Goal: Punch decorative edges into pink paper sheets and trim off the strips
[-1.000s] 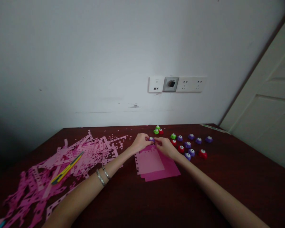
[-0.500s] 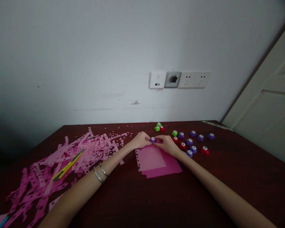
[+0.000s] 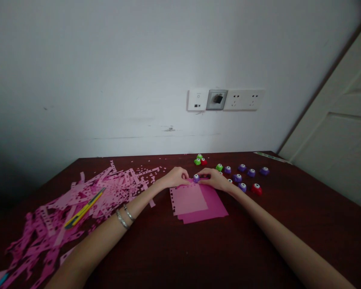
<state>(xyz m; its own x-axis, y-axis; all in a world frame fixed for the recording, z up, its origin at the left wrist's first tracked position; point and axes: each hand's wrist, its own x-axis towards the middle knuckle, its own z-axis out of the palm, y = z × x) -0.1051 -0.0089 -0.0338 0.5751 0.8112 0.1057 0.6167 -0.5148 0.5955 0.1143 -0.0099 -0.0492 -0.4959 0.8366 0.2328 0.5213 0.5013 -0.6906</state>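
A small purple craft punch (image 3: 196,178) with a white button sits at the far edge of the pink paper. My right hand (image 3: 215,179) has its thumb and fingertips around the punch's right side. Just left of it, my left hand (image 3: 176,177) pinches the far edge of the light pink sheet (image 3: 189,200), its fingertips slightly apart from the punch. Holes run down that sheet's left edge, and some show along its far edge. Beneath it lies a darker pink sheet (image 3: 215,204), turned at an angle.
Several purple punches (image 3: 251,173), a red punch (image 3: 256,189) and a green one (image 3: 219,167) stand to the right. Two green punches and a red one cluster at the back. Punched pink paper scraps (image 3: 108,192) cover the left, with a yellow utility knife (image 3: 84,208) on top.
My left fingers have drawn away from the purple punch to the paper edge beside it. My right fingers stay at the punch. The whole view has shifted slightly.
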